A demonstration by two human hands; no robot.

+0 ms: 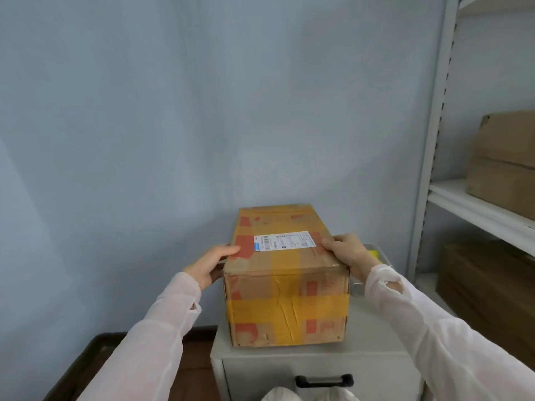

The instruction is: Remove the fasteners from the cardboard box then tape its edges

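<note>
Cardboard box [285,273] sits on a grey drawer cabinet [318,361], long side running away from us toward the wall. Our left hand [212,263] grips the box's upper left edge, thumb on the lid, fingers curled down the side. Our right hand [346,253] does the same on the upper right edge. So both sets of fingers are grasping the box, none released.

Shipping label [283,241] is on the lid. Wide yellow tape [286,309] bands the near face and runs over the top. No fasteners visible from here, so we can't tell where they sit.

Step in hand, we reckon: positioning or turning the box to find them. To do it well:
- Squeeze evenly w/ both hands so the lid doesn't buckle.
- Pivot it on the cabinet top rather than lift.
- Watch the front edge, since the box nearly fills the top.

Old tape looks wrinkled, so new tape prob. won't bond well over it. Shelf rack [434,140] w/ more boxes stands at right, well apart.
</note>
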